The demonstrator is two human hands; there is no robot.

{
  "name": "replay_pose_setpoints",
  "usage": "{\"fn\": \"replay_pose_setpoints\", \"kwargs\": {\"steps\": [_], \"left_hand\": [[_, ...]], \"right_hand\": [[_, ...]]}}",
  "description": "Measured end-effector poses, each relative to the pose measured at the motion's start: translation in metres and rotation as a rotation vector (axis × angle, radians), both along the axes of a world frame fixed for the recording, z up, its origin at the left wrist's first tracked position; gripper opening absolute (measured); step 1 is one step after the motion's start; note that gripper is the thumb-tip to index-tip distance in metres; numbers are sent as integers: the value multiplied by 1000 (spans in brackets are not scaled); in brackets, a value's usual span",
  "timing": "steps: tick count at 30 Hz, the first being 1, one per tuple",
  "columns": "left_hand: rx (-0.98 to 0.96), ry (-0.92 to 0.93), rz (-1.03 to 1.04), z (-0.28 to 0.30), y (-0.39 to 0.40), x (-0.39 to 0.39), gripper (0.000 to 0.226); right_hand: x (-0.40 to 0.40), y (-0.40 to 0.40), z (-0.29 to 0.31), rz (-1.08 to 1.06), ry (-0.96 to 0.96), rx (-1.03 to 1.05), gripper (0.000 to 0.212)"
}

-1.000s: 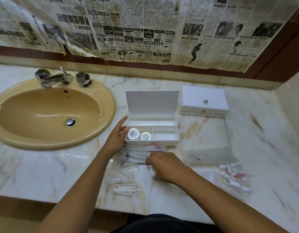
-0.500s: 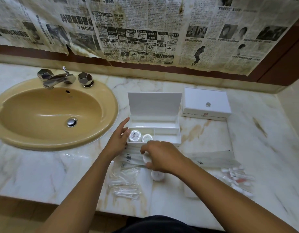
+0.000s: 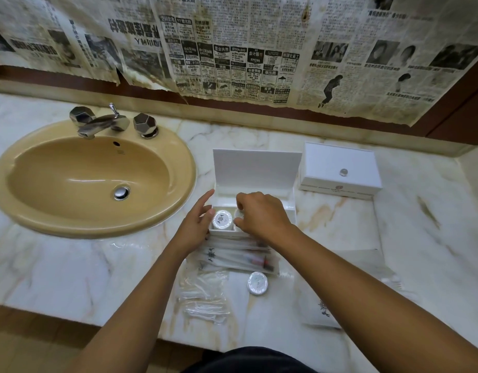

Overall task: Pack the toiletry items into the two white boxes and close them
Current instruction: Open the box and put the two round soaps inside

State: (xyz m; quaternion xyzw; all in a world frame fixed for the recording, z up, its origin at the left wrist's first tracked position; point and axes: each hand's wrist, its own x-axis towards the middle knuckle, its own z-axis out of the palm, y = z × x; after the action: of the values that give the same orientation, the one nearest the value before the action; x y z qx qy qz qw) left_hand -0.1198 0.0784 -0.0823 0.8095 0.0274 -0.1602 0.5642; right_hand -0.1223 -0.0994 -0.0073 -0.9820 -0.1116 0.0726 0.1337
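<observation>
**Right hand over the open white box, left hand steadying its side**

Right hand (image 3: 262,215) reaches over the front compartments of the open white box (image 3: 255,170), fingers curled down around something small and white at their tips; what it pinches is mostly hidden, so I cannot tell surely whether it grasps an item; left hand (image 3: 196,224) lies relaxed with straight fingers against the box's left wall, holding nothing.

Marble counter (image 3: 393,238) carries everything; newspaper sheets (image 3: 245,49) cover the wall behind it; a beige oval sink (image 3: 92,179) sits at the left with a chrome faucet (image 3: 103,122) at its far rim.

That box stands in the middle, lid raised upright at the back; a round white soap (image 3: 221,218) with a dark emblem sits in its front-left compartment, just beside the left fingertips; the closed white box (image 3: 340,170), a small knob on its lid, stands just to the right and apart from the hands.

Nearer the counter edge, touching the open box's front, lie flat white packets (image 3: 237,255), one showing a reddish item inside; clear plastic sachets (image 3: 205,297) lie below them on the left; a second round soap (image 3: 257,283) rests on the counter just below the packets; a white sachet (image 3: 323,310) with a dark emblem shows beneath the right forearm.
</observation>
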Motion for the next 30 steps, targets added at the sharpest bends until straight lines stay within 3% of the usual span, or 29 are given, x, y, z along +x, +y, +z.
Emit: {"fn": "replay_pose_setpoints", "kwargs": {"steps": [16, 30], "left_hand": [[4, -1, 2, 3, -1, -1, 46], [20, -15, -9, 5, -2, -2, 46]], "right_hand": [[-5, 2, -10, -4, 98, -21, 14], [-46, -11, 5, 13, 97, 92, 29]]}}
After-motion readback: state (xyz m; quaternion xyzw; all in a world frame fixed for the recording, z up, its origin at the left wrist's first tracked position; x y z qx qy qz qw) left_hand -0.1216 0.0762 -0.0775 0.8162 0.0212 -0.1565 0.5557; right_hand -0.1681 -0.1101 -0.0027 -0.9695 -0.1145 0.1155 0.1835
